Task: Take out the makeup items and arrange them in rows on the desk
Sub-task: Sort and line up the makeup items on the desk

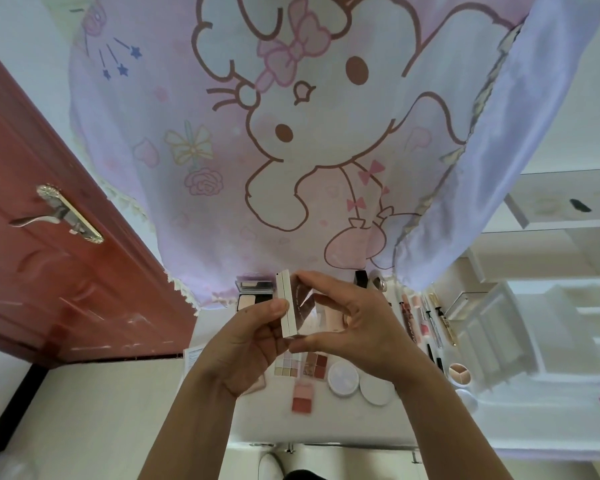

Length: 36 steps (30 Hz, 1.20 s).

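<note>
Both hands hold a flat white makeup palette with a clear lid above the white desk. My left hand grips its white edge with the thumb on top. My right hand pinches the clear lid side between thumb and fingers. On the desk below lie a pale eyeshadow palette, a reddish eyeshadow palette, a small pink blush compact and two round white compacts. An open compact with a mirror lies at the back left. Several lip tubes and pencils lie in a row at right.
A pink cartoon-rabbit cloth hangs behind the desk. A red door with a metal handle stands at left. White shelves and drawers stand at right. A round divided compact sits near the desk's right edge.
</note>
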Each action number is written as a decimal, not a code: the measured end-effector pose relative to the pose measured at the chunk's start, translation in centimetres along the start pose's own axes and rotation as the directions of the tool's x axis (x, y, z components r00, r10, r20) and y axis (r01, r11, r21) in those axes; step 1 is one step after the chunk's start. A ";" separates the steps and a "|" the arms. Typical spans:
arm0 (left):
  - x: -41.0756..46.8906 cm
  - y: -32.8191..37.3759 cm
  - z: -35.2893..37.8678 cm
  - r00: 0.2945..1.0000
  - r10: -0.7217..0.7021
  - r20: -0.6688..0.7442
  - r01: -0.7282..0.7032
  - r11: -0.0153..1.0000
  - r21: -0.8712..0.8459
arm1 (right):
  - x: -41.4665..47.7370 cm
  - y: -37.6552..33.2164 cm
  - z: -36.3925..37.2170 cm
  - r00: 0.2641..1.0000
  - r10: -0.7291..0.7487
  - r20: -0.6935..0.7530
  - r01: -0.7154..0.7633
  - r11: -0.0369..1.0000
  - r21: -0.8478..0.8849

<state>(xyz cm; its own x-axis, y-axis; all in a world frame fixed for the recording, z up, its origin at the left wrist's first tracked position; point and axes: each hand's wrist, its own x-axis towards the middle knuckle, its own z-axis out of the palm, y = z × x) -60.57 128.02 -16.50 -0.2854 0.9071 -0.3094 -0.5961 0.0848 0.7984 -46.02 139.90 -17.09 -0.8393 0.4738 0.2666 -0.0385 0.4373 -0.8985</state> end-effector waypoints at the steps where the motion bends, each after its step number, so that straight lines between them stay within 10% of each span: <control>1: -0.1 0.0 -0.1 1.000 0.002 -0.010 -0.003 1.000 -0.014 | 0.0 0.1 0.3 1.000 0.010 -0.006 -0.010 1.000 -0.005; 16: -0.1 1.3 -1.9 0.975 0.191 -0.114 -0.152 0.947 0.282 | 0.5 0.6 2.0 0.974 0.228 -0.005 -0.221 0.949 0.224; 36: 0.0 1.6 -2.0 0.948 0.305 -0.096 -0.255 0.902 0.349 | -0.4 0.1 3.9 0.989 0.143 0.023 -0.134 0.964 -0.230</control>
<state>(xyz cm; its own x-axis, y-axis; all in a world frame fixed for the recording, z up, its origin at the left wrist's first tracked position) -63.04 127.35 -16.31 -0.5240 0.8459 -0.0995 -0.2035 -0.0109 0.9790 -47.83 136.78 -18.62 -0.8487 0.5134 0.1273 0.1998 0.5340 -0.8215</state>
